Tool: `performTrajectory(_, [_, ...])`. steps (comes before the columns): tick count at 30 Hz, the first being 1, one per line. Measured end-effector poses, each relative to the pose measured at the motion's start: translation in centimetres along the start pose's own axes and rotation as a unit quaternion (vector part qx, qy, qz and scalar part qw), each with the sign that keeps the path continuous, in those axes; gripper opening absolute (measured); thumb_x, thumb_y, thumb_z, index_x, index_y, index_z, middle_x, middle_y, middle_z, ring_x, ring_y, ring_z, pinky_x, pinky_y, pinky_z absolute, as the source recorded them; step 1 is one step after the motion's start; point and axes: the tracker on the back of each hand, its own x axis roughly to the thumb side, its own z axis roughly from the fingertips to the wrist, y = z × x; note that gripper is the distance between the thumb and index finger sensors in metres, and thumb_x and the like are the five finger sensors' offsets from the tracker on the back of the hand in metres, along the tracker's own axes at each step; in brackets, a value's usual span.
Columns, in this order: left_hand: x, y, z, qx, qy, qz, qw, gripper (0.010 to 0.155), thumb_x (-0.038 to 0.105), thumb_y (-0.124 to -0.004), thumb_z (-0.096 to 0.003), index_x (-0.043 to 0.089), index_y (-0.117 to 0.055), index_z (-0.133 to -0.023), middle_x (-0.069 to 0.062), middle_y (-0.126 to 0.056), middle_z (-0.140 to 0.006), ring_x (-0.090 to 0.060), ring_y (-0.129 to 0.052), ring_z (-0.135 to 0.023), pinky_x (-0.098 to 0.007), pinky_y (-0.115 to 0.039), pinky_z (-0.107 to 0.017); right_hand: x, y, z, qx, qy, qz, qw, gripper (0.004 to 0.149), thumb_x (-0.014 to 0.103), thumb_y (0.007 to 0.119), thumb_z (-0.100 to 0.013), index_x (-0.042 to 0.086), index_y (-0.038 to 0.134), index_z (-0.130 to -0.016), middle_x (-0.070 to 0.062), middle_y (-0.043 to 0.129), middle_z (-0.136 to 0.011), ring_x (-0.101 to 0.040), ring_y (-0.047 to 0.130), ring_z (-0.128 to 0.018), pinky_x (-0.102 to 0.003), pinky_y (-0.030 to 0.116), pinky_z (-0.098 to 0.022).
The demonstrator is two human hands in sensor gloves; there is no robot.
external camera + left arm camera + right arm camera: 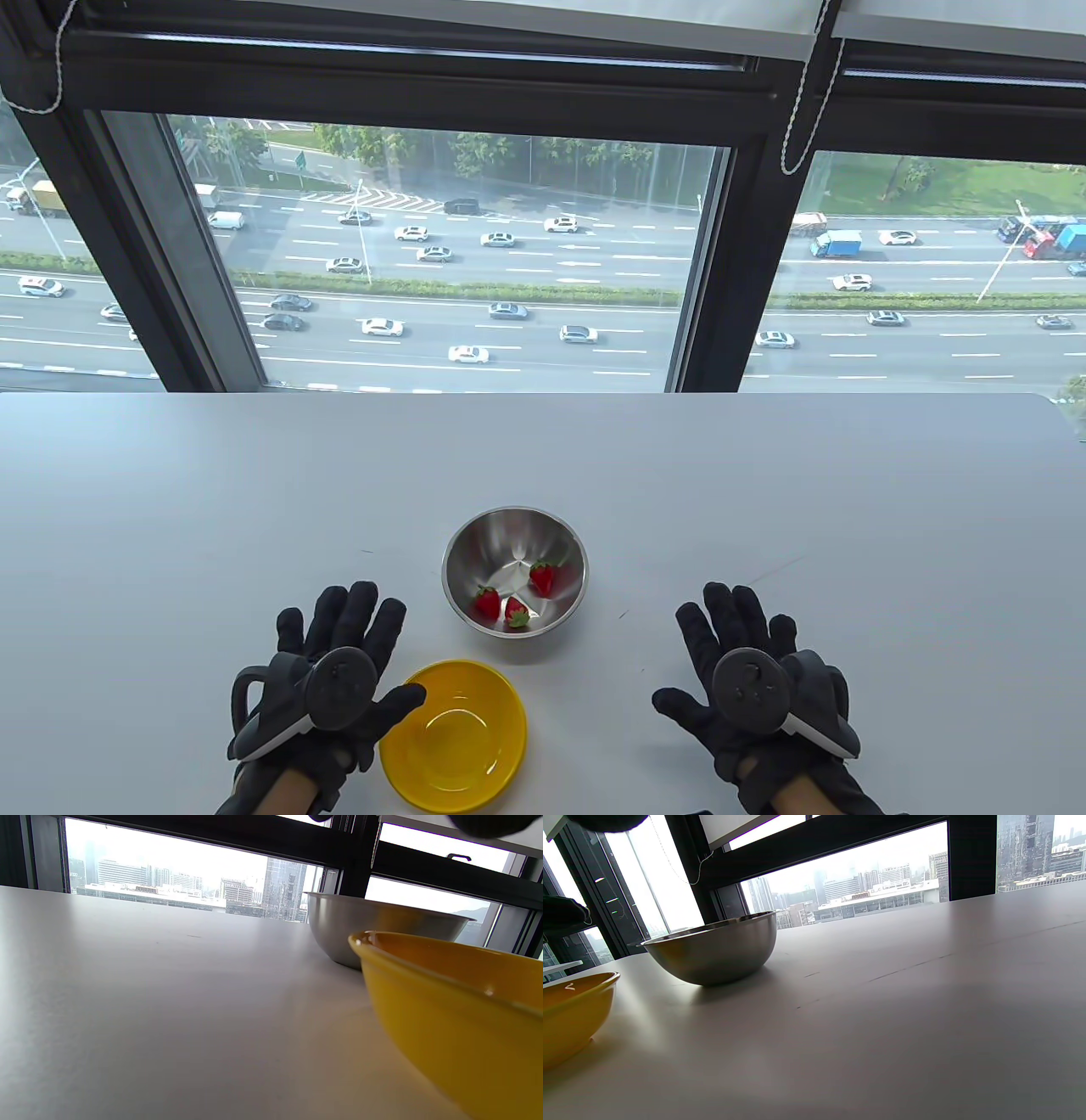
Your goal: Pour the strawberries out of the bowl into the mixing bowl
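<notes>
A steel mixing bowl (475,543) stands on the table's middle and holds three red strawberries (543,577). It also shows in the left wrist view (339,925) and in the right wrist view (721,950). A yellow bowl (458,747) sits empty in front of it, also seen in the left wrist view (458,1018) and in the right wrist view (572,1014). My left hand (335,671) lies flat and open on the table, its thumb at the yellow bowl's left rim. My right hand (747,679) lies flat and open to the right, apart from both bowls.
The white table (170,509) ends at a far edge against a large window (475,255) with black frames. Blind cords (806,110) hang by the window.
</notes>
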Motion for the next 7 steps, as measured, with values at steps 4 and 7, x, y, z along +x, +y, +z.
performTrajectory(4, [-0.13,-0.01,0.02,-0.005,0.003,0.008,1.000,0.093,0.075,-0.062,-0.0369,0.034,-0.026,-0.112,-0.004,-0.014,-0.122,-0.042,-0.020,-0.113,-0.074,-0.012,-0.069,-0.01,0.04,-0.03,0.002,0.000,-0.001,1.000,0.090,0.070,0.062,-0.038,0.024,0.027,-0.107,-0.013,0.005,-0.113,-0.046,0.011,-0.105,-0.076,0.017,-0.066])
performTrajectory(7, [-0.16,0.00,0.03,-0.005,0.003,0.008,1.000,0.092,0.075,-0.062,-0.0369,0.033,-0.027,-0.111,-0.004,-0.014,-0.122,-0.043,-0.020,-0.113,-0.074,-0.012,-0.069,0.00,0.08,-0.07,0.004,0.000,-0.001,1.000,0.090,0.070,0.062,-0.038,0.024,0.027,-0.107,-0.013,0.006,-0.113,-0.046,0.011,-0.105,-0.076,0.017,-0.066])
